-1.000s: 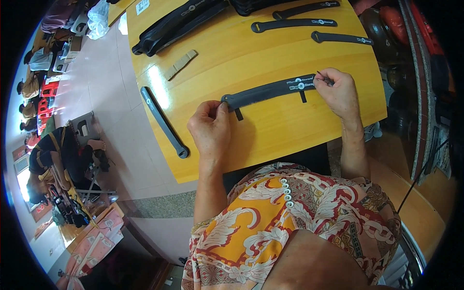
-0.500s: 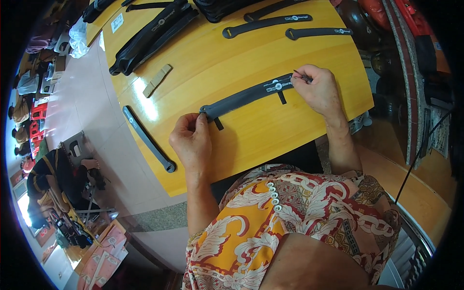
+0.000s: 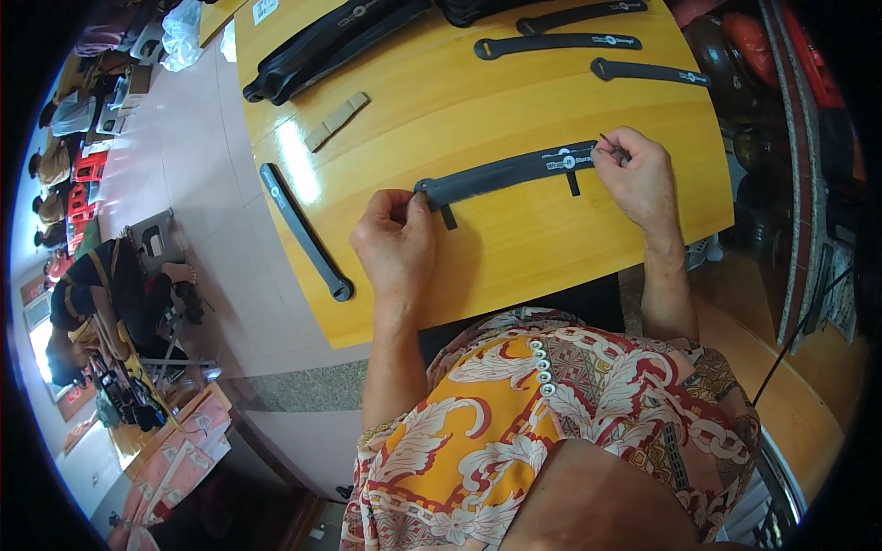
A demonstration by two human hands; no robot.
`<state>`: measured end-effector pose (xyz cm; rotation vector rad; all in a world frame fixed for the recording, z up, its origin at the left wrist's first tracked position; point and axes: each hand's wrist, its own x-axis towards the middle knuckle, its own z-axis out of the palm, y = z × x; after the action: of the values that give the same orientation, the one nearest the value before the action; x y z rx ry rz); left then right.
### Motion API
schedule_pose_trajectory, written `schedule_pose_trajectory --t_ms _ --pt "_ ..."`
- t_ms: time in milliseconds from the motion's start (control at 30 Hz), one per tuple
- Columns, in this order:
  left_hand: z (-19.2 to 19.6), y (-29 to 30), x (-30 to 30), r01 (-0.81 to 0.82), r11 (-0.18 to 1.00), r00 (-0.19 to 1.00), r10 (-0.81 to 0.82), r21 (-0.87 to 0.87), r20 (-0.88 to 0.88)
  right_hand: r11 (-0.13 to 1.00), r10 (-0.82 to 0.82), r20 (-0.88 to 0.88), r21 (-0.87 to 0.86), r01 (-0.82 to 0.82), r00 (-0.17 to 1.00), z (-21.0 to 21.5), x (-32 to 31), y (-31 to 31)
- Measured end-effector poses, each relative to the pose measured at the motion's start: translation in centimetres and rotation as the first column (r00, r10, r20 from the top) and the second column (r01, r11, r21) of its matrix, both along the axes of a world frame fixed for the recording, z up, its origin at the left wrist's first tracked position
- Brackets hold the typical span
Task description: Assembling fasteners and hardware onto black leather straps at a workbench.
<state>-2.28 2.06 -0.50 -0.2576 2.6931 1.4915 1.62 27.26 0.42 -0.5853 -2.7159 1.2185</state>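
Note:
A dark grey strap (image 3: 505,175) with white lettering is stretched between my hands, just above the tabletop. My left hand (image 3: 395,241) pinches its rounded left end between thumb and fingers. At the other end, my right hand (image 3: 638,182) has its fingers curled in a pinch on the strap's tip, which they partly hide. Two short black tape marks lie on the table along the strap's near side: a left one (image 3: 449,217) by my left hand, and a right one (image 3: 574,184) by my right.
On the yellow wooden table (image 3: 514,266) lie more straps: one (image 3: 308,234) at the left edge, several (image 3: 560,43) toward the far right. A beige folded strip (image 3: 336,121) and a long black bundle (image 3: 340,46) lie beyond my left hand. A person (image 3: 110,312) sits off to the left.
My view has shifted, so the table and everything on it sit farther right and a little higher. Both hands keep their hold on the strap, with no clear change in grip.

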Motion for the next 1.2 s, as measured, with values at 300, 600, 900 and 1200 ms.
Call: schedule_pose_trajectory --t_ms 300,600,900,1200 --pt "0.0 -0.3 -0.3 0.074 0.987 0.997 -0.077 -0.146 -0.013 0.982 -0.048 0.069 0.187 0.034 0.996 0.5 -0.1 -1.0" --pt "0.7 -1.4 -0.2 -0.12 0.937 0.982 0.063 0.328 0.179 0.998 -0.059 -0.096 0.003 0.06 0.994 -0.5 0.0 1.6" --pt "0.5 -1.8 1.9 -0.025 0.882 0.998 -0.009 0.471 0.069 0.74 0.095 -0.211 0.668 0.072 0.973 -1.9 -4.7 8.2" --pt "0.0 -1.8 6.0 0.122 0.895 0.99 -0.143 0.429 0.017 0.793 0.067 -0.115 0.609 0.018 0.991 0.4 0.0 7.0"
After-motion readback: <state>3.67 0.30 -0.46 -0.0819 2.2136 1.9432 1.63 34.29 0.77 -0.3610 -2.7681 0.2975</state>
